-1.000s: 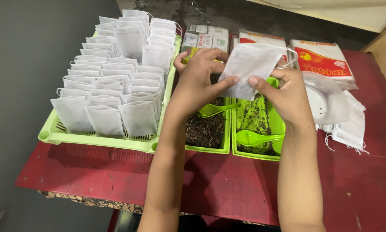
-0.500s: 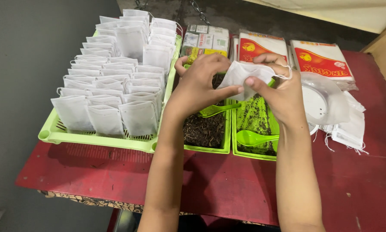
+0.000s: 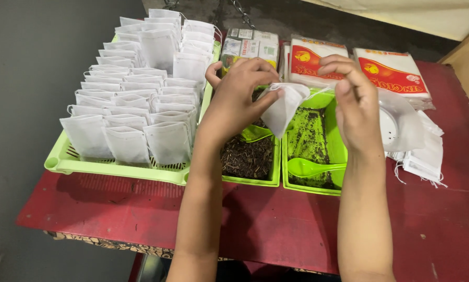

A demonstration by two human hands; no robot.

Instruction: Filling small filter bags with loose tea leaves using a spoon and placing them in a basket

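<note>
While the left hand (image 3: pixel 234 99) pinches the mouth of a small white bag (image 3: pixel 285 107) between thumb and fingertips, its fingers closed on the fabric, the right hand (image 3: pixel 357 112) sits just beside it with its fingers bent and loosely together; a thin white string (image 3: pixel 320 91) runs from the bag toward them, but whether they grip it cannot be told. The bag hangs limp and creased, tapering to a point above two green tubs (image 3: pixel 276 177) of dark loose leaves, each with a green spoon (image 3: pixel 310 168) lying in it. Behind the hands, at the far edge of the red table (image 3: pixel 276 230), lie two flat rectangular packs (image 3: pixel 396 73) with red and white fronts and a yellow round mark, and left of them a block of small boxes (image 3: pixel 250 46) in white, green and yellow. To the left, a pale green tray (image 3: pixel 62 162) holds rows of upright white bags (image 3: pixel 135 94). At the right lie a clear plastic lid (image 3: pixel 399 122) and a loose heap of empty bags (image 3: pixel 425 156).
</note>
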